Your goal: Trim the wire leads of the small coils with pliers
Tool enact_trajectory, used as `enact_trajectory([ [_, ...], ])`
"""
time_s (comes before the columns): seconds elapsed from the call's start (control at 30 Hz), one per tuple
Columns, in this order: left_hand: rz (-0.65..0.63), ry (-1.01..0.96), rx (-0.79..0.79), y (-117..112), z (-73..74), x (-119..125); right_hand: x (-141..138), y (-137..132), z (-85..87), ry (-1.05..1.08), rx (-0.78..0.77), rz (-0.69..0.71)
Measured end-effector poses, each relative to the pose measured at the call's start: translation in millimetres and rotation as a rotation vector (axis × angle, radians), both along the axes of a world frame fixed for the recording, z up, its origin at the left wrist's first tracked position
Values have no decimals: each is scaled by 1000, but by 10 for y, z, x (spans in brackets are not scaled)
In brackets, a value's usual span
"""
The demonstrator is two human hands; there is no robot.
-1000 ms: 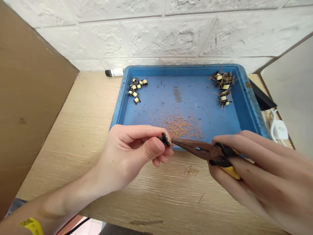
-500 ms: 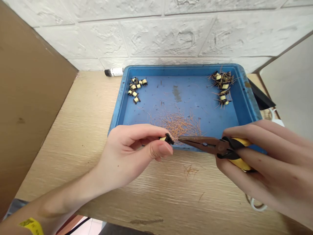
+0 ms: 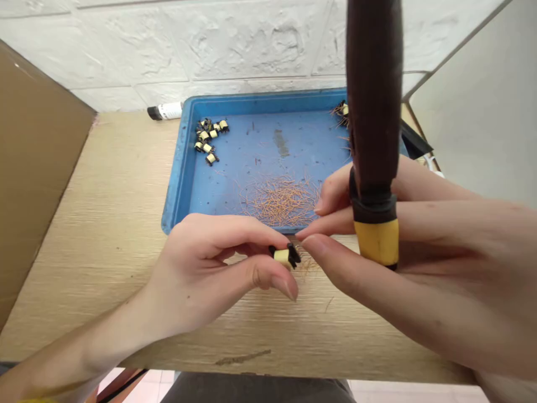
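Observation:
My left hand (image 3: 218, 263) pinches a small yellow and black bobbin part (image 3: 284, 256) between thumb and fingers, just in front of the blue tray (image 3: 176, 179). My right hand (image 3: 403, 252) grips pliers (image 3: 373, 134) with yellow and black handles, now standing upright close to the camera. Its fingertips reach toward the bobbin part and nearly touch it. A heap of cut copper wire bits (image 3: 279, 198) lies in the tray's near part.
A group of trimmed bobbins (image 3: 207, 140) sits in the tray's far left corner; untrimmed ones (image 3: 343, 109) show partly behind the pliers. A marker (image 3: 164, 112) lies by the wall. Brown cardboard (image 3: 33, 184) stands at the left, a white panel (image 3: 482, 112) at the right.
The pliers swung from pointing at the part to standing upright near the camera. My right hand's fingertips moved in to the part. The view shifted, so the tray appears further left.

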State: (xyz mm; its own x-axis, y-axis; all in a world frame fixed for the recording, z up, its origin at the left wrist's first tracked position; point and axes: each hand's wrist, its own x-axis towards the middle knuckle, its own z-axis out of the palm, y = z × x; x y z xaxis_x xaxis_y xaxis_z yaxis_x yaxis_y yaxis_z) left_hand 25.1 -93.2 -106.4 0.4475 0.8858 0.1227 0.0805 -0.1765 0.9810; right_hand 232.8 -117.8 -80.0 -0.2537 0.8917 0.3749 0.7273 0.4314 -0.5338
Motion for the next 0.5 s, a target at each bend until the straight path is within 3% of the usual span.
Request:
enact_trajectory([
  [0.33,-33,7,19,-8,-40,18,27,-1,51,-118,-35,53],
  [0.5,-25,18,52,7,-34,20,32,15,11,8,-5,92],
])
